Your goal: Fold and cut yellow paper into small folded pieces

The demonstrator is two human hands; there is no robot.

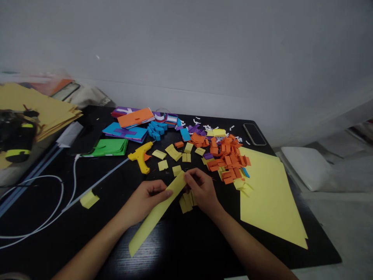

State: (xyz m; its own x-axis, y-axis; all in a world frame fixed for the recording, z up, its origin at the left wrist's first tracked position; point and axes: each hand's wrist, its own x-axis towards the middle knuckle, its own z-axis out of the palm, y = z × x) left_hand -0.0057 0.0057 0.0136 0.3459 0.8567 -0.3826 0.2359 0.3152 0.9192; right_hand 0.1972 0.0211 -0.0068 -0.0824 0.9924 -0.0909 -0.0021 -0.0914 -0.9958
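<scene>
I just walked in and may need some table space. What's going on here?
A person holds a yellow paper strip over a black table: the left hand grips its upper part, the right hand its far end. Small yellow paper pieces lie just beyond, with a heap of orange paper pieces to the right, beside large yellow sheets. A yellow glue gun lies unheld on the left.

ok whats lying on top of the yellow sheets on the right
Orange paper pieces and small yellow pieces overlap the left edge of the yellow sheets. The part beneath these pieces is covered and can't be seen.
</scene>
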